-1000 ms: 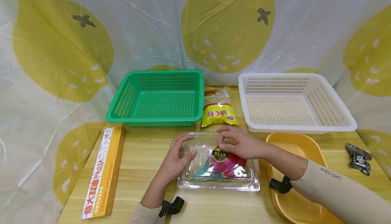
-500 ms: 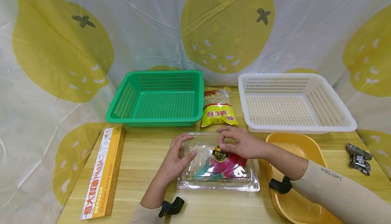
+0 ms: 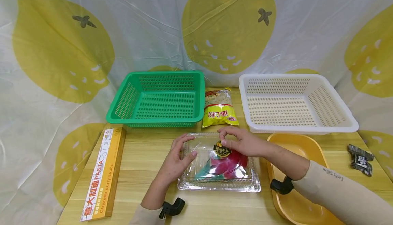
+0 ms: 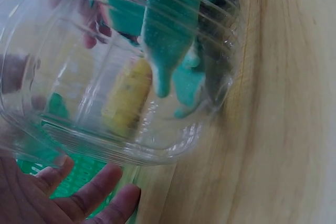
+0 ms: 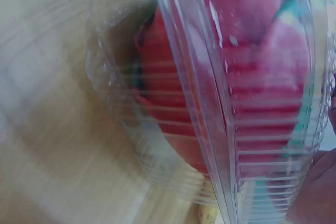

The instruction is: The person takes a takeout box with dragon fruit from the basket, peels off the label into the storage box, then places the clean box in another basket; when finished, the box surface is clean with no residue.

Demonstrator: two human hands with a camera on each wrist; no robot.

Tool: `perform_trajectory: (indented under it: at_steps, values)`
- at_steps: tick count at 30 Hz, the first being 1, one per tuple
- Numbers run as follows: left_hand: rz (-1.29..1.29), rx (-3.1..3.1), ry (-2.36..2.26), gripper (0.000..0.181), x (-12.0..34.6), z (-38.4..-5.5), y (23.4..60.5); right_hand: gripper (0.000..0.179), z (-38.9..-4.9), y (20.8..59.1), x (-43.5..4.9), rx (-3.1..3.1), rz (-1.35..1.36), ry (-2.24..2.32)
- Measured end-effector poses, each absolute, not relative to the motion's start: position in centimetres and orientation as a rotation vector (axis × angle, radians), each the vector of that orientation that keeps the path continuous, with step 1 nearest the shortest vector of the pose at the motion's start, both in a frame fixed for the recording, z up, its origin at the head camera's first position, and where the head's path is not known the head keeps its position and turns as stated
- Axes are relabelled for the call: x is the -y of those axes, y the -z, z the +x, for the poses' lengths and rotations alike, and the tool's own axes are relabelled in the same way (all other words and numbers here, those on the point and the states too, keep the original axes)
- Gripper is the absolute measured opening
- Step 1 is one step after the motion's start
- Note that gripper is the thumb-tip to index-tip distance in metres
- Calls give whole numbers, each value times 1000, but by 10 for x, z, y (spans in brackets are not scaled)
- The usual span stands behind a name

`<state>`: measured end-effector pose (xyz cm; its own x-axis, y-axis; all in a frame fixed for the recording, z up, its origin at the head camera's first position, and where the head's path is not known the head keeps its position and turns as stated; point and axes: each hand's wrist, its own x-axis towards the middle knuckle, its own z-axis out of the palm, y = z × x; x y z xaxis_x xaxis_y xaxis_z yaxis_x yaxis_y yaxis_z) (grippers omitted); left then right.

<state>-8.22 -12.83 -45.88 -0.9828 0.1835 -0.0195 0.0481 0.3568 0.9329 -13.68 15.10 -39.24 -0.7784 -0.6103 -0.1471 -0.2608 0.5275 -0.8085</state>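
Observation:
A clear plastic clamshell box (image 3: 199, 170) lies at the front middle of the table. Inside show a magenta and green thing like a dragon fruit (image 3: 228, 167) and, in the left wrist view, a yellow piece (image 4: 127, 98). My right hand (image 3: 245, 143) pinches the upper edge of a black and gold sticker (image 3: 222, 150) over the lid. How much of the sticker touches the plastic I cannot tell. My left hand (image 3: 176, 162) rests at the box's left side, thumb on the lid; its other fingers (image 4: 94, 190) stretch out loosely spread.
Behind stand a green basket (image 3: 155, 120) and a white basket (image 3: 304, 129), with a yellow pasta bag (image 3: 219, 110) between them. At left lies a pasta box (image 3: 104, 174). A yellow tub (image 3: 296, 146) sits under my right forearm; a black wrapped packet (image 3: 360, 160) lies far right.
The sticker has shifted slightly up and away over the lid along with my right fingertips, and now tilts. The box and my left hand have stayed in place.

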Motion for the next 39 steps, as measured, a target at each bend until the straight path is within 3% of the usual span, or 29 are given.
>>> perform_trajectory:
  at_steps: [16, 39]
  values:
    - [205, -2474, -1710, 49, 130, -82, 459, 7, -131, 377, -161, -2446, -627, 1292]
    - [184, -2470, -1705, 49, 131, -81, 458, 13, -106, 349, -237, -2617, -429, 1241]
